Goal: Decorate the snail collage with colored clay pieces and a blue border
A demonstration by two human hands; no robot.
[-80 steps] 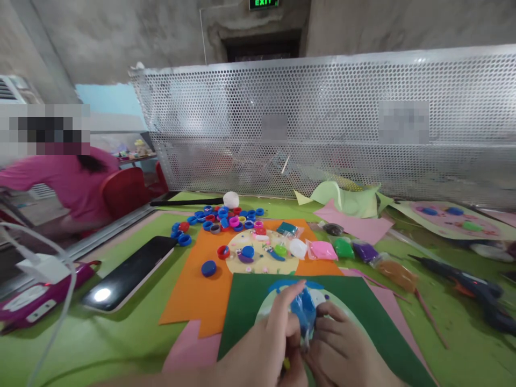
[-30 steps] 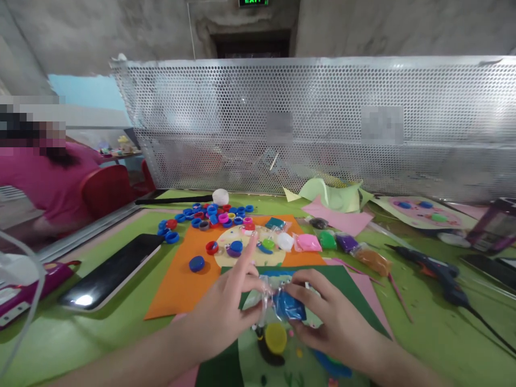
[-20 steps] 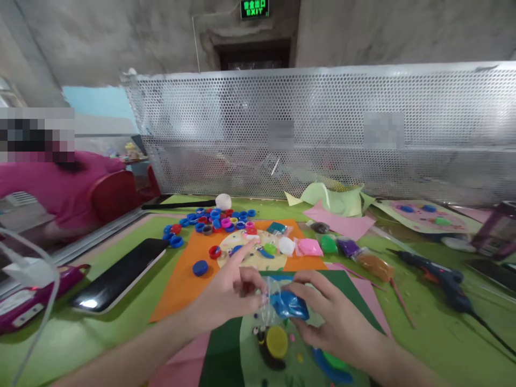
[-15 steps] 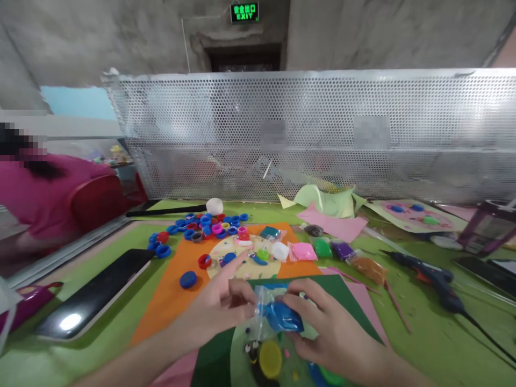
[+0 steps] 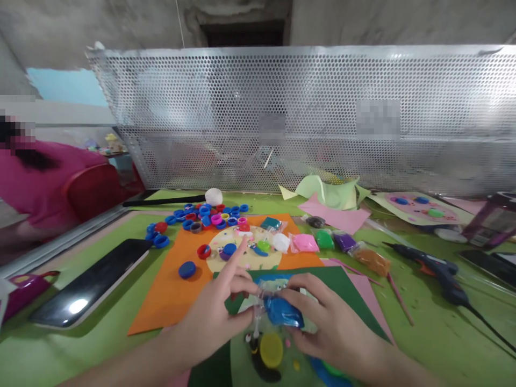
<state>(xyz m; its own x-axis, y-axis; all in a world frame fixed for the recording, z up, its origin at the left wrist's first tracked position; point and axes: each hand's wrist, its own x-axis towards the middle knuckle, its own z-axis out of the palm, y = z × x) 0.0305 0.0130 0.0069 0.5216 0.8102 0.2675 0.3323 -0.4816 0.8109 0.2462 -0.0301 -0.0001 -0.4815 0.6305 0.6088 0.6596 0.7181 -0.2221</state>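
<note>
Between my hands is a clear plastic packet of blue clay (image 5: 283,313). My right hand (image 5: 328,317) is closed round the packet's right side, fingers on top and thumb below. My left hand (image 5: 220,301) pinches the loose clear plastic at the packet's left end, its index finger pointing up and away. Beneath them lies a dark green sheet (image 5: 213,349) carrying a clay picture with a black snail-like figure (image 5: 262,363) and a yellow bottle cap (image 5: 271,349). Beyond it, an orange sheet (image 5: 161,301) bears a cream oval decorated with clay and caps.
Several blue, red and pink bottle caps (image 5: 205,217) lie at the back left. A phone (image 5: 94,285) rests at left. Packets of pink (image 5: 305,243), green and purple clay line the middle. A glue gun (image 5: 433,271) lies at right. A perforated metal panel (image 5: 314,123) stands behind.
The view has tilted down slightly. My left hand's fingers have shifted on the plastic at the packet's end, while my right hand keeps hold of the blue packet.
</note>
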